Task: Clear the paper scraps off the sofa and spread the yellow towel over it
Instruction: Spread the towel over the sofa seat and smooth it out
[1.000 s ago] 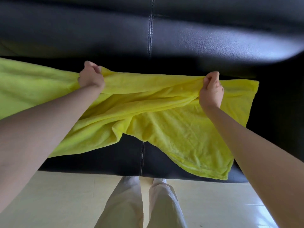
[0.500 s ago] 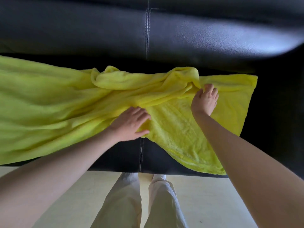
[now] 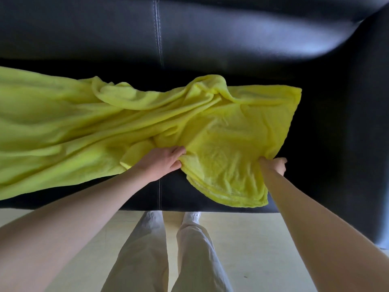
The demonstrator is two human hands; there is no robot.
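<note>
**Hands drop from the far edge to the near edge of the towel**

A second ago both hands were pinching the far edge of the yellow towel (image 3: 221, 131) up against the backrest. That edge has since been let go and now lies in a bunched ridge along the far side of the seat, just short of the backrest. Both hands have come down to the near side of the cloth.

The left hand (image 3: 162, 161) lies near the middle seam of the sofa (image 3: 210, 39), fingers curled and closed on a fold of the near edge. The right hand (image 3: 275, 164) is at the towel's right side, close to its near right corner; it is closed on the cloth there, though most of the fingers are tucked under the fabric and hard to make out.

The towel lies lengthwise on the seat cushions, running off the left of the view and ending well short of the right armrest. It is rumpled, with long creases running from the left towards the middle and a flap hanging over the front edge of the seat on the right.

No paper scraps show on the visible part of the sofa, so that half of the job looks done. The spreading is under way: with the far edge placed, the near edge likely needs pulling towards the person and sideways to flatten the folds.
</note>
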